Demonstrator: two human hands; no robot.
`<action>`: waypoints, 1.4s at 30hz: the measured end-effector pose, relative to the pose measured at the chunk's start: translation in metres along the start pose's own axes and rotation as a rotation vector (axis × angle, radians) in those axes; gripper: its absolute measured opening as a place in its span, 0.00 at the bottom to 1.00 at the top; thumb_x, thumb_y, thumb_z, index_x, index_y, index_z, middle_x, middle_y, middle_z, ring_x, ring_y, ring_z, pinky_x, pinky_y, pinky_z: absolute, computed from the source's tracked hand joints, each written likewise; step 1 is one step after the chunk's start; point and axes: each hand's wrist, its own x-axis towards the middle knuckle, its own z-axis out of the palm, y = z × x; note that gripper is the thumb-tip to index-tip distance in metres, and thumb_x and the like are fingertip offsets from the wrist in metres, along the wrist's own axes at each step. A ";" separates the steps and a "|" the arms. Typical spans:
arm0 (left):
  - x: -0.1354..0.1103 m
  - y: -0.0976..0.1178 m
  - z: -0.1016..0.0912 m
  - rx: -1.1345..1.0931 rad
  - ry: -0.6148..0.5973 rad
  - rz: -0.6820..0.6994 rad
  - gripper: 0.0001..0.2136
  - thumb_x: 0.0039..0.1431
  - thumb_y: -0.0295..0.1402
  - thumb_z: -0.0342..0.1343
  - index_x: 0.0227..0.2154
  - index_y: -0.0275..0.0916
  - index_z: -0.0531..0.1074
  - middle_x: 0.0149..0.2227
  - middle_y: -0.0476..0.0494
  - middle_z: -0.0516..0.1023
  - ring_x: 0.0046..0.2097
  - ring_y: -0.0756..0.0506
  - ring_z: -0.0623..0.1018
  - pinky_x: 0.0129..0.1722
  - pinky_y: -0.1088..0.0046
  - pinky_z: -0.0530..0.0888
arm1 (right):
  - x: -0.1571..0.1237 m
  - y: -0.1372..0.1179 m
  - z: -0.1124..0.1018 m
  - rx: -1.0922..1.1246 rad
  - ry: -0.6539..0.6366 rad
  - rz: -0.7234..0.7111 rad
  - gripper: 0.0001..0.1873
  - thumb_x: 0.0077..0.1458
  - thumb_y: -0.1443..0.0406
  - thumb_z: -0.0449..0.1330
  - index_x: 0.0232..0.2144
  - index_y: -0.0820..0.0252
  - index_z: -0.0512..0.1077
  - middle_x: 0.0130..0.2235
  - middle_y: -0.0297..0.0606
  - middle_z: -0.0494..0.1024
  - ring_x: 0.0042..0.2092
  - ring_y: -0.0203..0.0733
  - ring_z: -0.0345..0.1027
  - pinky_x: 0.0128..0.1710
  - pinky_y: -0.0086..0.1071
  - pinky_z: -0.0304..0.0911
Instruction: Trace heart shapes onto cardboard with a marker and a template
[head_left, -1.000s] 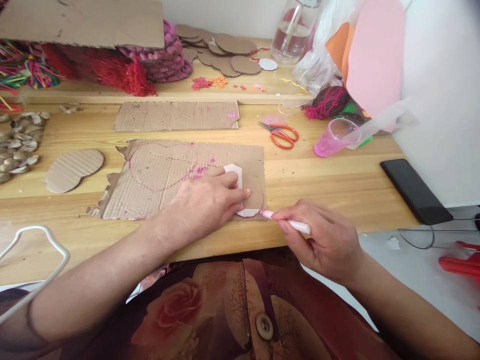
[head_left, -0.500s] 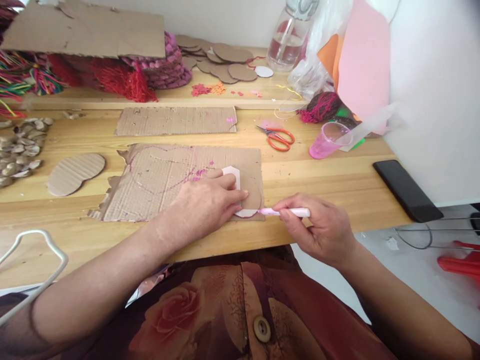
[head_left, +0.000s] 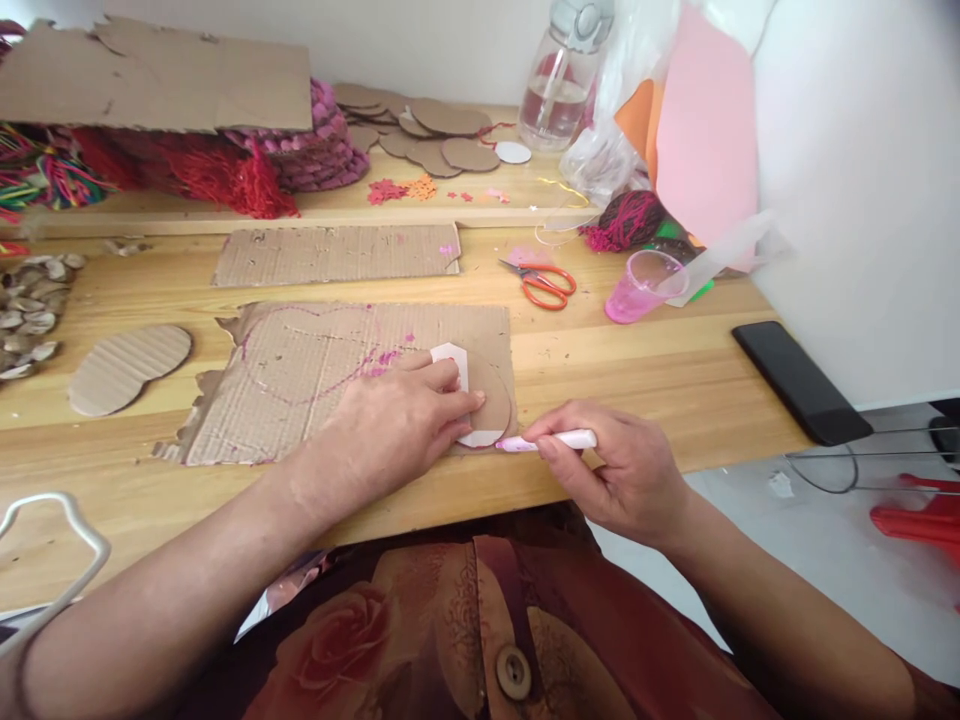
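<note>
My left hand (head_left: 401,410) lies on a brown cardboard cutout (head_left: 491,400) with a rounded right edge, its fingers stretched out and pressing down. White paper (head_left: 454,355) shows beside and under the fingers, and part of the cutout is hidden by them. Beneath lies a larger torn cardboard sheet (head_left: 300,340), marked with a purple heart-like outline. In my right hand (head_left: 619,465) is a white marker (head_left: 576,439), pinched between thumb and fingers. Its pink tip touches the cutout's lower right edge.
A rounded cardboard piece (head_left: 127,370) lies left, near several shells (head_left: 30,310). Beyond the sheet are a cardboard strip (head_left: 337,252), orange-handled scissors (head_left: 544,282) and a pink cup (head_left: 645,286). A phone (head_left: 802,380) lies at the right edge; a water bottle (head_left: 559,90) stands behind.
The marker tip has moved left and slightly toward me along the cutout's lower edge, with my right hand following. My left hand stays on the cutout. The whole view has shifted a little.
</note>
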 end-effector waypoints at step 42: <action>-0.003 0.000 0.011 0.042 0.092 0.000 0.14 0.66 0.31 0.60 0.52 0.50 0.80 0.45 0.45 0.81 0.46 0.41 0.79 0.32 0.70 0.74 | 0.045 0.121 -0.091 -0.590 0.292 0.535 0.12 0.59 0.56 0.59 0.33 0.55 0.78 0.28 0.38 0.81 0.28 0.44 0.72 0.33 0.36 0.62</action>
